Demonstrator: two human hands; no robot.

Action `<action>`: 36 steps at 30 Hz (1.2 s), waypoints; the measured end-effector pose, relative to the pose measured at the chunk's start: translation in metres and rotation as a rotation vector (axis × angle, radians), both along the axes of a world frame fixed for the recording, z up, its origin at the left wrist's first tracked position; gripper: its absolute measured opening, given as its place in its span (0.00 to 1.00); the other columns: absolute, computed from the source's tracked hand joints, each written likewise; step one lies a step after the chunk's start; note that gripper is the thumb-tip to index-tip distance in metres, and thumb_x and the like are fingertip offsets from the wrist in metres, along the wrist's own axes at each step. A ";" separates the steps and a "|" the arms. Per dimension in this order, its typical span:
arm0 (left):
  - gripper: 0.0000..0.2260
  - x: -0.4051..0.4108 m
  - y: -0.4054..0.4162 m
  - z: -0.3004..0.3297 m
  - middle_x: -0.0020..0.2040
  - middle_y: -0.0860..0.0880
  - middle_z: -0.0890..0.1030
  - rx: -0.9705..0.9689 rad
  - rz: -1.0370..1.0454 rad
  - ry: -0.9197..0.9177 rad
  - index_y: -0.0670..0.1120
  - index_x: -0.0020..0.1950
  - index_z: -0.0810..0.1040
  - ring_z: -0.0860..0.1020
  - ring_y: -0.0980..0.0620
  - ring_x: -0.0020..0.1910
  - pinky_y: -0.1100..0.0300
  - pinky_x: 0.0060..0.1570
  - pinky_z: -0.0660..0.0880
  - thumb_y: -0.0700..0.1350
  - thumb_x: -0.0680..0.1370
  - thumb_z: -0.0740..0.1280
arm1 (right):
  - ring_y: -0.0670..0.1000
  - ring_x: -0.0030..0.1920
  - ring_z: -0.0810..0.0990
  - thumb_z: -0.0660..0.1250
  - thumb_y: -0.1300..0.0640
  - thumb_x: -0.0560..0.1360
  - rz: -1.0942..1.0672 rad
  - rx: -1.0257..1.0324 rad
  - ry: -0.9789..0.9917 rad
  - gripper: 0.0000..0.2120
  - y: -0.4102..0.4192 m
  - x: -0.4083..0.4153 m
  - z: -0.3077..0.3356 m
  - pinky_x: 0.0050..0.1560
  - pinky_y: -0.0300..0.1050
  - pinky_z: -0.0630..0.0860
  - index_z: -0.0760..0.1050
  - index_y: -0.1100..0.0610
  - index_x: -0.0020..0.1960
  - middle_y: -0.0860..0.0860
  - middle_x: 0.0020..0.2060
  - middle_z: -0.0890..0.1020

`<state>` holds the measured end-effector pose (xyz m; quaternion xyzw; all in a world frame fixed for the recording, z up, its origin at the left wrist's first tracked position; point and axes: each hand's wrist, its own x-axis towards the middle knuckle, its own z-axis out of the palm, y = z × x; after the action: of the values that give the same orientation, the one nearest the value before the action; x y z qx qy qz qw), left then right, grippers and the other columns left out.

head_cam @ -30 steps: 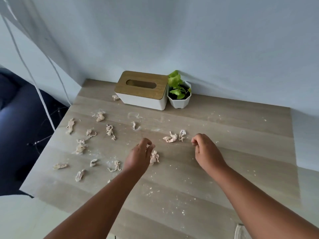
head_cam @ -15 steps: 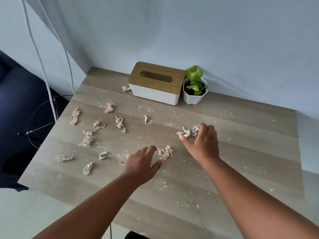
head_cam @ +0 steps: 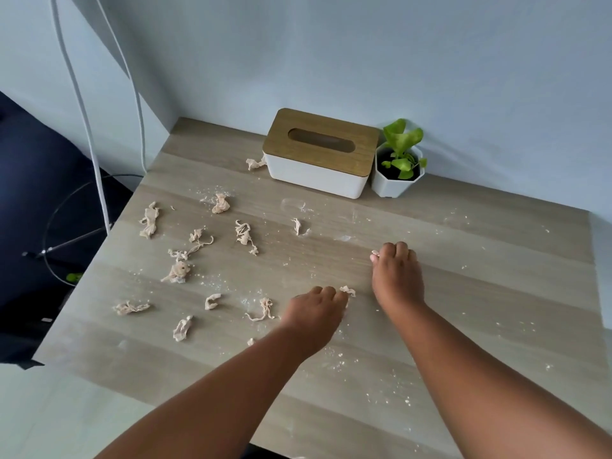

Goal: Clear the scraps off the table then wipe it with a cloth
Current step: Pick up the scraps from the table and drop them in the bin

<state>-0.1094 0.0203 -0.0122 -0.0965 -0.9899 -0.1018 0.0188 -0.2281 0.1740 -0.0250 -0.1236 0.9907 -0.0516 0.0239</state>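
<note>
Scraps: More than a dozen crumpled beige scraps lie scattered over the left and middle of the wooden table, with pale crumbs dusted between them and toward the near edge; one scrap rests against the left end of the tissue box.
Cloth: None in view, so the wiping looks some way off.
Left hand: The left hand reaches palm-down to the table's middle, knuckles up, fingers curled onto a scrap that pokes out at the fingertips; it appears to be grasping that piece.
Right hand: The right hand sits just beyond and to the right, arm stretched forward, fingers bunched downward on the surface; whether they enclose a scrap cannot be told, since the palm hides it.
Doing it well: Judging by the spread, gathering should work from the far left pieces inward, bunching several per grab rather than one by one, and lifting gently so the flimsy bits do not shed more crumbs.
Backdrop: A small potted plant stands touching the tissue box at the wall.
</note>
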 end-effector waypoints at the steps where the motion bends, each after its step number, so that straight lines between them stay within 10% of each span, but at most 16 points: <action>1: 0.10 0.001 -0.002 0.002 0.34 0.50 0.78 0.019 -0.007 0.027 0.46 0.39 0.81 0.79 0.49 0.29 0.60 0.20 0.72 0.48 0.70 0.80 | 0.65 0.38 0.79 0.76 0.61 0.76 0.042 -0.008 0.008 0.12 -0.002 0.003 0.001 0.37 0.57 0.78 0.75 0.66 0.45 0.65 0.40 0.78; 4: 0.10 0.006 -0.014 0.010 0.36 0.45 0.79 0.207 -0.005 0.043 0.39 0.43 0.79 0.80 0.44 0.33 0.55 0.21 0.73 0.45 0.78 0.67 | 0.65 0.32 0.80 0.78 0.65 0.73 0.106 -0.082 -0.002 0.12 -0.008 0.010 0.009 0.29 0.54 0.77 0.74 0.68 0.42 0.66 0.34 0.78; 9: 0.04 0.011 -0.056 0.020 0.37 0.39 0.78 0.535 0.143 -0.068 0.37 0.50 0.72 0.75 0.38 0.33 0.50 0.31 0.71 0.38 0.82 0.65 | 0.58 0.46 0.78 0.59 0.61 0.83 -0.043 -0.252 -0.348 0.02 -0.013 0.027 0.019 0.44 0.46 0.69 0.67 0.56 0.55 0.56 0.51 0.79; 14: 0.08 0.024 -0.109 0.009 0.48 0.45 0.81 0.623 0.305 -0.113 0.40 0.62 0.73 0.79 0.44 0.44 0.54 0.43 0.74 0.37 0.83 0.61 | 0.54 0.54 0.78 0.57 0.74 0.76 -0.042 -0.497 -0.368 0.19 -0.027 0.055 0.033 0.53 0.47 0.75 0.73 0.60 0.62 0.55 0.56 0.78; 21: 0.07 0.059 -0.145 0.000 0.52 0.50 0.80 0.569 0.399 -0.099 0.45 0.57 0.79 0.78 0.51 0.50 0.59 0.49 0.72 0.39 0.84 0.61 | 0.57 0.48 0.78 0.61 0.59 0.81 -0.107 -0.487 -0.209 0.03 -0.037 0.082 0.025 0.47 0.52 0.75 0.73 0.57 0.50 0.53 0.48 0.78; 26: 0.10 0.077 -0.140 -0.003 0.56 0.49 0.81 0.416 0.434 -0.223 0.50 0.62 0.77 0.81 0.43 0.52 0.53 0.42 0.74 0.49 0.82 0.66 | 0.60 0.54 0.78 0.70 0.44 0.78 -0.158 -0.265 -0.216 0.20 -0.033 0.093 0.015 0.50 0.53 0.78 0.73 0.58 0.60 0.57 0.54 0.77; 36: 0.14 0.068 -0.121 -0.004 0.55 0.49 0.78 0.303 0.319 -0.259 0.50 0.63 0.79 0.81 0.45 0.54 0.55 0.42 0.73 0.56 0.82 0.68 | 0.63 0.53 0.76 0.60 0.57 0.85 -0.125 -0.112 -0.208 0.09 -0.046 0.093 0.012 0.49 0.54 0.73 0.74 0.62 0.56 0.60 0.53 0.75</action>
<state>-0.0414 -0.1005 -0.0158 0.0786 -0.9602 -0.2565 -0.0781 -0.1355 0.1276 -0.0128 -0.0566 0.9842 -0.1207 0.1162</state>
